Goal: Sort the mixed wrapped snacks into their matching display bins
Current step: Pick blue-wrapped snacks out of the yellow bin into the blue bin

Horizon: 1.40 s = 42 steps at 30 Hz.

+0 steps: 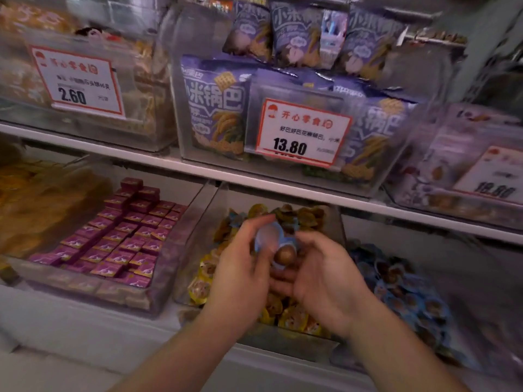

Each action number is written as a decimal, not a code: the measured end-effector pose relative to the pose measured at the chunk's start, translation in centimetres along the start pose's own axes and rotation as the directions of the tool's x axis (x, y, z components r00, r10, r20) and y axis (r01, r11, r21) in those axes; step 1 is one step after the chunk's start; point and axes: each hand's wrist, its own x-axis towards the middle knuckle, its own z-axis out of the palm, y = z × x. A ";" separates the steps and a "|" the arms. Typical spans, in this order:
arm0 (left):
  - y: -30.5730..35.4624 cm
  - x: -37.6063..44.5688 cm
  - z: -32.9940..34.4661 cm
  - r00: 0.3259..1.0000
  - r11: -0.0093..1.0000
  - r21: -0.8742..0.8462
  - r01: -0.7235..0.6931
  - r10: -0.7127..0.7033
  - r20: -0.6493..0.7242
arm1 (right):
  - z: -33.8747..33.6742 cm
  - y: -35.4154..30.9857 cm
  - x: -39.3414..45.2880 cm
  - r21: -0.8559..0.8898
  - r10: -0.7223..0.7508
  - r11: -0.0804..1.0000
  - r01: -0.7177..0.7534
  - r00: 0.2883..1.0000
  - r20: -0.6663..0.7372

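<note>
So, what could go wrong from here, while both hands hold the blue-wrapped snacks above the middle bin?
1. The left hand and right hand hold several blue-wrapped snacks loosely together; one could slip into the yellow-wrapped snacks below and mix in again.
2. The blue snack bin lies to the right, beyond the middle bin's clear wall; a hand might catch on it.
3. The picture is blurred, so the wrappers are hard to tell apart.

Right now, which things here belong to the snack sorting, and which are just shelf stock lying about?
In the job:
left hand and right hand, holding blue-wrapped snacks
yellow-snack bin beneath them
blue-snack bin to its right

Just there:
purple boxes
purple bags
price tags
</note>
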 end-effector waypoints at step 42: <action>-3.6 1.8 -10.1 0.989 0.766 0.628 -0.141 0.085 0.118 | 3.0 -0.6 18.2 -0.916 -0.059 -0.381 0.128 0.985 0.162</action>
